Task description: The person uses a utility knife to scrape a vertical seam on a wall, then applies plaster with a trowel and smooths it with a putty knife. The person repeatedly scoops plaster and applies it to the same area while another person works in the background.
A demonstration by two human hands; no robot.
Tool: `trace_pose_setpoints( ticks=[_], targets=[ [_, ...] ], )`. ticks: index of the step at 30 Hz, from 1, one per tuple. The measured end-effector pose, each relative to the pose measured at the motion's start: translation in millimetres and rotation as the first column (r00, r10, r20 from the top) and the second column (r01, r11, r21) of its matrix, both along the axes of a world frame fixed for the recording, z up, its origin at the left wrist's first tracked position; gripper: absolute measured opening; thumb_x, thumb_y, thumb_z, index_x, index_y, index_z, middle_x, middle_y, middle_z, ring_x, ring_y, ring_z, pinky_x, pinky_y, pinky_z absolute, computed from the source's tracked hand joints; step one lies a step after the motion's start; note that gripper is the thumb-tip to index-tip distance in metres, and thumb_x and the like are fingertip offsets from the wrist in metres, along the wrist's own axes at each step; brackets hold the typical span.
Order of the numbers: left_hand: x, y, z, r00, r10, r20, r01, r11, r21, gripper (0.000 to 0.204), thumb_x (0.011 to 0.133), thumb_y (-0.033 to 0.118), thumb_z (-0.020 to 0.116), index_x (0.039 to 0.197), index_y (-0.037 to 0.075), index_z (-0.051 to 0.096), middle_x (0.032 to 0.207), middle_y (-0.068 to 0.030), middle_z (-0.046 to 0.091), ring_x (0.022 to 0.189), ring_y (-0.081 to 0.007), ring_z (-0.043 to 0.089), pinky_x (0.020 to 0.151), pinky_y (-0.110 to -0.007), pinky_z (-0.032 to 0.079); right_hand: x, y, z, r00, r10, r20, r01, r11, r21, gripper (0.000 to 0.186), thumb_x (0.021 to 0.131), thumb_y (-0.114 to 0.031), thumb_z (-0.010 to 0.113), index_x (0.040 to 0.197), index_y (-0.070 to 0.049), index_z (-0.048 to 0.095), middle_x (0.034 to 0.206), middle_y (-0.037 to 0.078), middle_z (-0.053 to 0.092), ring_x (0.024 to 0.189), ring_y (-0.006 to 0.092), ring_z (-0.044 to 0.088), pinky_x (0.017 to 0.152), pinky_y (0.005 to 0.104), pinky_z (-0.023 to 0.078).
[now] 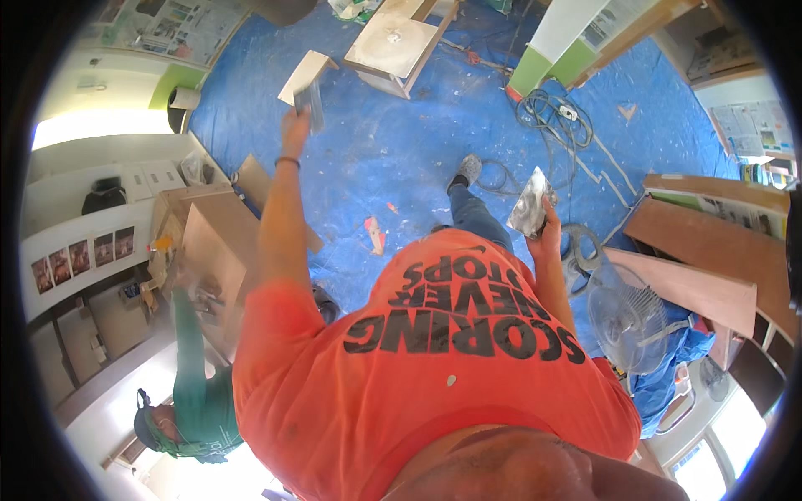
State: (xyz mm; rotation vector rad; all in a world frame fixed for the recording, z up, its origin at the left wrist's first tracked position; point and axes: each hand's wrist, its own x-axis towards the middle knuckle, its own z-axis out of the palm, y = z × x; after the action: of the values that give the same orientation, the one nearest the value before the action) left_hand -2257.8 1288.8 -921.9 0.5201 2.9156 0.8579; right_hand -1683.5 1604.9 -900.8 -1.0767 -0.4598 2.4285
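My left hand [295, 128], arm stretched forward, is closed on a wide, flat grey scraper [310, 104], blurred by motion. Just past it is a small pale board piece [299, 77] on the blue floor sheet [368, 150], partly hidden behind the scraper. In my right hand [547, 219], held lower beside my body, is a metal plate smeared with white paste [525, 206]; my fingers wrap its right side, and whether a second tool is under the paste I cannot tell.
A pale wooden unit [391, 42] stands ahead. Coiled cables [555, 117] lie front right. At right are leaning boards [685, 284] and a fan [626, 317]. At left are wooden cabinets [213, 250], with a co-worker in green [192, 409] behind my left arm.
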Motion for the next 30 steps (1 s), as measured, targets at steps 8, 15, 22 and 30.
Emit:
trace_pose_setpoints(
  ticks=[8,15,22,30],
  targets=[
    [-92.2,235.0,22.3,0.946,-0.301,0.124,0.319,0.930,-0.181,0.042,0.098,0.035,0.056,0.112,-0.002,0.066,0.112,-0.0293,0.068,0.109,-0.0459,0.064,0.094,-0.052,0.050,-158.1,136.3,16.9,0.991,-0.079,0.105,0.065,0.989,0.136,0.044,0.103,-0.025,0.061,0.139,-0.002,0.055,0.130,0.010,0.066,0.115,0.0248,0.067,0.098,0.0406,0.056],
    [-188.8,298.4,-127.4,0.877,-0.300,0.374,0.433,0.832,-0.347,0.032,0.093,0.020,0.053,0.111,-0.001,0.069,0.113,-0.0264,0.070,0.109,-0.0418,0.066,0.095,-0.050,0.053,-226.8,191.6,49.8,0.904,-0.277,0.325,0.182,0.938,0.296,0.045,0.102,-0.023,0.064,0.138,0.002,0.054,0.128,0.012,0.065,0.112,0.0263,0.067,0.092,0.0403,0.058],
    [-271.9,379.3,-258.7,0.804,-0.578,0.142,0.585,0.724,-0.367,0.040,0.091,0.009,0.052,0.130,0.009,0.064,0.110,-0.0165,0.068,0.103,-0.0378,0.067,0.088,-0.048,0.057,-265.7,99.0,14.0,0.686,-0.433,0.584,0.434,0.889,0.148,0.060,0.102,-0.032,0.063,0.150,-0.002,0.044,0.142,0.013,0.056,0.128,0.0281,0.057,0.105,0.0452,0.051],
    [-268.3,405.4,-341.3,0.734,-0.670,0.115,0.589,0.542,-0.599,0.046,0.094,0.014,0.053,0.140,0.008,0.056,0.121,-0.0112,0.063,0.106,-0.0324,0.066,0.099,-0.059,0.044,-356.3,55.5,-1.9,0.645,-0.327,0.691,0.495,0.867,-0.051,0.053,0.103,-0.031,0.062,0.145,-0.001,0.050,0.136,0.012,0.061,0.122,0.0262,0.062,0.101,0.0421,0.053]
  ],
)
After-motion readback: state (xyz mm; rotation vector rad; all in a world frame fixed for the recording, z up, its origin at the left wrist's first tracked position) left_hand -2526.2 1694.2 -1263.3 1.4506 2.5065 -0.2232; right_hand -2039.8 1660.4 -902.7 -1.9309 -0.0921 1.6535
